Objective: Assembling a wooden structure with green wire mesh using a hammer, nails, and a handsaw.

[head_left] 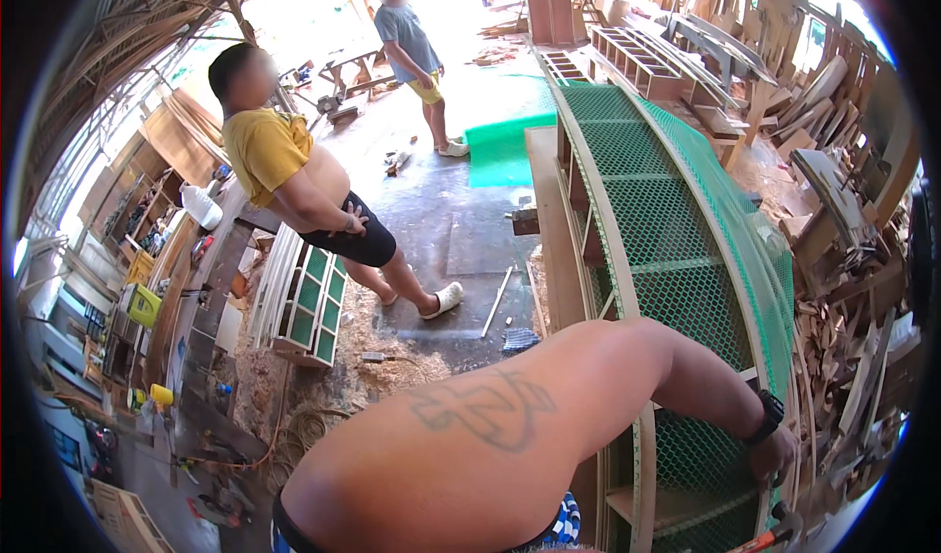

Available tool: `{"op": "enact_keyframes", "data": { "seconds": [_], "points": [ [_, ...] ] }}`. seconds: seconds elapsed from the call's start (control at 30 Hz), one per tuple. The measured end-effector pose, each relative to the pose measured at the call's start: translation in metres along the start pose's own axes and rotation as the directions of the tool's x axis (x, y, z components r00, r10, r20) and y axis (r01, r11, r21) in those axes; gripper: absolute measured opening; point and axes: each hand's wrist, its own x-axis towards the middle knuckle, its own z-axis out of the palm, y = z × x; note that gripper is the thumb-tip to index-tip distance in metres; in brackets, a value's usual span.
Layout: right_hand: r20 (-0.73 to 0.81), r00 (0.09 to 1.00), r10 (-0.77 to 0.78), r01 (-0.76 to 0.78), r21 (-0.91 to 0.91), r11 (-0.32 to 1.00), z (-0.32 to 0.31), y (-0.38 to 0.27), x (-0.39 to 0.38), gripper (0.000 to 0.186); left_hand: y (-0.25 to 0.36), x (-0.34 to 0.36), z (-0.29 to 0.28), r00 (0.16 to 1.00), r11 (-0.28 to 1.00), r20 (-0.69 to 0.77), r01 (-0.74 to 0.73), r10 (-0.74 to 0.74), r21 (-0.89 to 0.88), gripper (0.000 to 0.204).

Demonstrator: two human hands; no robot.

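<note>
My left arm, bare and tattooed, reaches across to the lower right with a black watch at the wrist. My left hand (775, 455) is down at the right edge of a long wooden frame (642, 479), fingers bunched together at the border of green plastic mesh (701, 450). What they pinch, if anything, is too small to make out. The mesh covers the frame's open bays and hangs over its right side. Just below that hand a hammer (784, 527) with an orange handle enters from the lower edge. My right hand is out of view.
A person in a yellow shirt (265, 156) stands left; another in a grey shirt (407, 43) stands farther back. Loose green mesh (505, 151) lies on the floor. A small green-panelled frame (314, 303) stands near wood shavings (392, 357). Scrap wood (843, 386) crowds the right.
</note>
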Motion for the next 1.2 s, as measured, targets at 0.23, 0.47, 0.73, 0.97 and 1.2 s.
{"op": "enact_keyframes", "data": {
  "seconds": [0.23,0.47,0.73,0.97,1.2],
  "points": [
    [-0.054,0.983,-0.175,0.167,-0.135,0.977,0.002,0.019,-0.004,0.048,0.006,-0.003,-0.009,0.985,0.973,-0.026,-0.162,0.168,0.164,0.039],
    [-0.162,0.857,-0.489,0.390,-0.417,0.821,0.007,0.046,0.001,0.041,0.013,-0.015,-0.020,0.993,0.973,-0.038,-0.105,0.115,0.204,0.038],
    [-0.245,0.805,-0.540,0.411,-0.426,0.806,0.009,0.061,0.004,0.040,0.015,-0.016,-0.020,0.999,0.977,0.039,-0.021,0.013,0.210,0.039],
    [-0.032,0.993,-0.118,0.106,-0.239,0.965,-0.004,0.046,0.000,0.044,0.027,-0.022,-0.034,0.999,0.993,0.022,0.027,-0.029,0.112,0.038],
    [-0.064,0.960,-0.274,0.251,-0.250,0.935,-0.003,0.038,0.000,0.048,0.018,-0.018,-0.021,0.996,0.997,-0.060,0.066,-0.064,0.034,0.041]
  ]
}}
